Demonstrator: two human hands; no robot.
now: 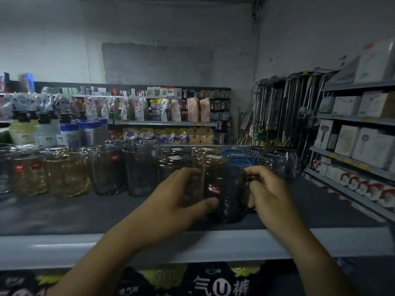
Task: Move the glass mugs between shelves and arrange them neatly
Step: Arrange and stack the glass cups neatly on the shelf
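A dark glass mug (pixel 226 195) with a red sticker stands on the grey top shelf (pixel 64 214) near its front edge. My left hand (pixel 181 199) wraps round the mug's left side, thumb across the front. My right hand (pixel 267 193) pinches the mug's handle on the right. Directly behind it stands an amber mug (pixel 211 162) with a label on its upturned base. More glass mugs (pixel 66 171), amber and dark, stand in a row along the shelf to the left.
Blue containers (pixel 237 159) and studded dark cups (pixel 265 160) stand behind right. Boxed goods fill the right-hand shelves (pixel 352 144). Bottles (pixel 68 133) and detergent bags sit on far shelves. Packaged goods (pixel 213 283) lie below the shelf's front lip.
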